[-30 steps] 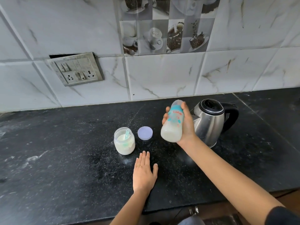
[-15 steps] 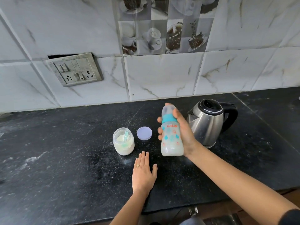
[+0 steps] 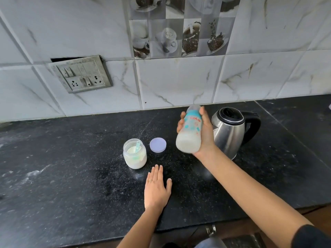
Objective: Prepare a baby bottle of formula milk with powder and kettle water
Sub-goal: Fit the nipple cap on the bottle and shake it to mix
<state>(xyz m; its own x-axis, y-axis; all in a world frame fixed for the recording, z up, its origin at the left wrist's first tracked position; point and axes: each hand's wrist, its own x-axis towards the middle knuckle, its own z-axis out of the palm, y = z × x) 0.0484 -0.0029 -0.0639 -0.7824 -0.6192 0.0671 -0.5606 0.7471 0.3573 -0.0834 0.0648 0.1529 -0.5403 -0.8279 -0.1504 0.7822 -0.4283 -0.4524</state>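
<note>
My right hand [image 3: 206, 135] grips a capped baby bottle [image 3: 189, 135] with teal print and white milk inside, held in the air and tilted with its top leaning away to the right. Just right of it stands a steel kettle [image 3: 231, 133] with a black lid and handle. An open jar of white powder [image 3: 135, 154] with a teal scoop in it sits on the black counter [image 3: 71, 167]. Its lilac lid [image 3: 158, 145] lies flat beside it. My left hand [image 3: 156, 188] rests flat on the counter, fingers straight, in front of the jar and lid.
A tiled wall runs along the back of the counter, with a switch and socket plate [image 3: 81, 74] at the left. The counter's front edge [image 3: 197, 227] lies close below my arms. A seam [image 3: 286, 129] crosses the counter to the right of the kettle.
The bottle goes from tilted to upright and lower, then back up and tilted, in my right hand. My left hand stays flat on the counter.
</note>
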